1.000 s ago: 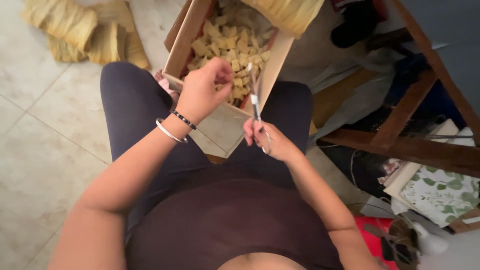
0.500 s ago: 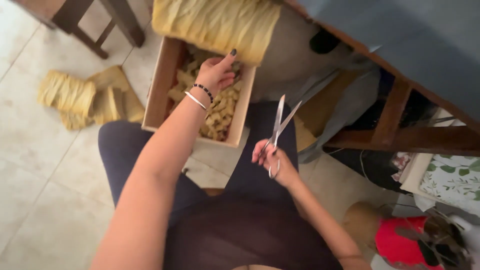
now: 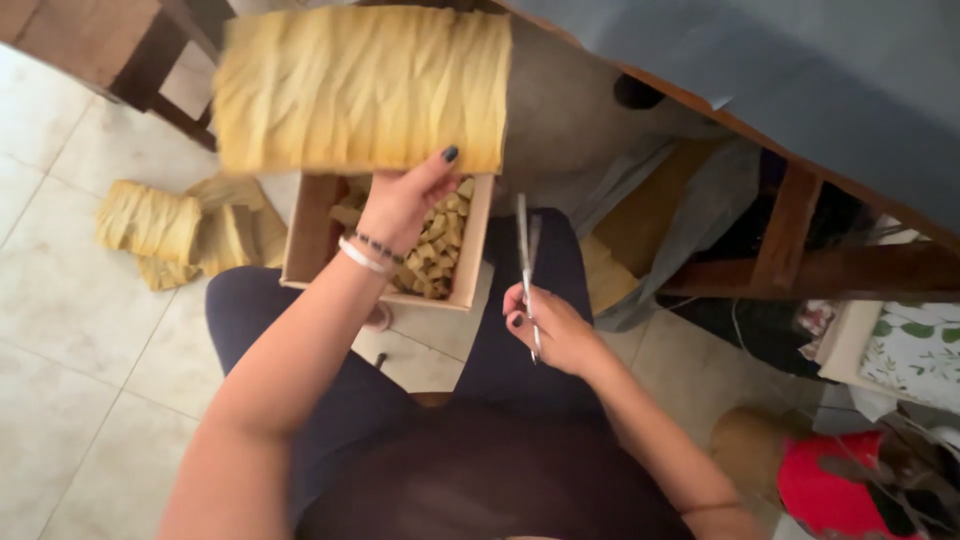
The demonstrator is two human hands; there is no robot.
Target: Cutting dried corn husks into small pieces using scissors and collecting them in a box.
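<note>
My left hand (image 3: 405, 200) grips the lower edge of a wide yellow fibrous roll (image 3: 360, 88) that hangs over the far end of a cardboard box (image 3: 306, 232). The box rests across my knees and holds several small cut yellow pieces (image 3: 440, 255). My right hand (image 3: 553, 328) holds a pair of metal scissors (image 3: 526, 250) with the blades together and pointing up, just right of the box. Both wrists are bare except for bracelets on the left.
Smaller yellow rolls and flat bundles (image 3: 185, 230) lie on the tiled floor at the left. A wooden table frame (image 3: 800, 260) under a blue-grey cover stands at the right, with cloth, leaf-patterned fabric (image 3: 915, 350) and a red object (image 3: 830, 495) beneath. A wooden chair leg (image 3: 150, 65) is at top left.
My left hand rose from the box's pieces to take hold of the big yellow roll. The scissors' blades came together, and the view tilted so the roll now fills the top.
</note>
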